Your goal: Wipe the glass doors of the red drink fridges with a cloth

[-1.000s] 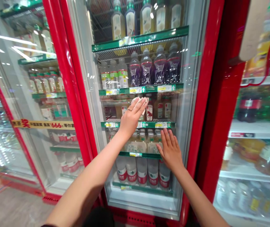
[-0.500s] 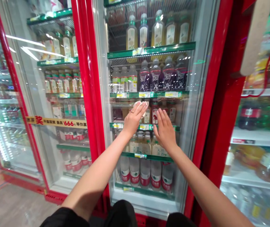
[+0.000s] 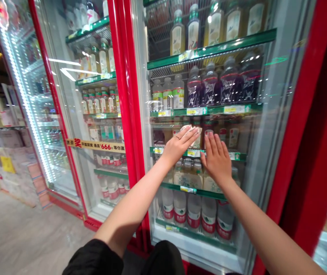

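Pressed under the fingers of my left hand (image 3: 179,147) is a crumpled white cloth (image 3: 195,133). It lies against the glass door (image 3: 159,131) of a red-framed drinks cooler, in front of the middle shelves. My right hand (image 3: 217,158) rests just to the right, palm toward the same glass, fingers stretched out, and nothing shows in it. Whether the right palm fully touches the glass I cannot tell. Behind the pane stand dark purple bottles (image 3: 209,86), and red-labelled water bottles (image 3: 193,212) fill the lowest shelf.
A red door post (image 3: 127,95) divides this cooler from another glass-fronted one on the left, which has a printed strip (image 3: 96,145) across it. Farther left, stacked boxes (image 3: 7,168) stand on the grey floor (image 3: 23,229). A wide red frame (image 3: 303,152) borders the right side.
The view has turned left, so the cooler appears farther right and stacked boxes have come into sight. Both hands stay at nearly the same spot on the door.
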